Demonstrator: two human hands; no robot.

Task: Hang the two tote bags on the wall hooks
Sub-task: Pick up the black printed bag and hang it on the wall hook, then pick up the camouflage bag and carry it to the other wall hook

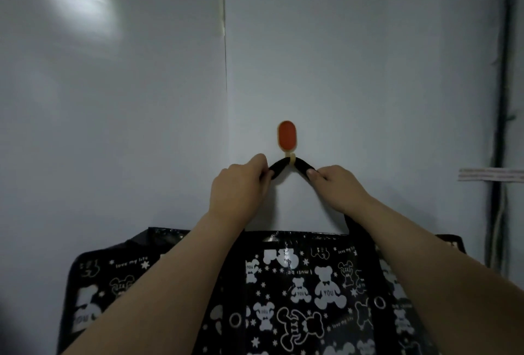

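A black tote bag point(300, 292) printed with white bears hangs flat against the pale wall. Its black strap point(279, 167) runs up and drapes over the small prong of an orange oval wall hook point(287, 135). My left hand point(241, 187) grips the strap just left of the hook. My right hand point(337, 184) pinches the strap just right of it. Both forearms cross in front of the bag and hide parts of it. A second bag with the same print point(93, 283) shows at the lower left, partly behind the first.
A vertical seam point(225, 71) splits the wall left of the hook. Dark cables point(502, 127) run down the right edge, with a strip of tape point(490, 174) across them.
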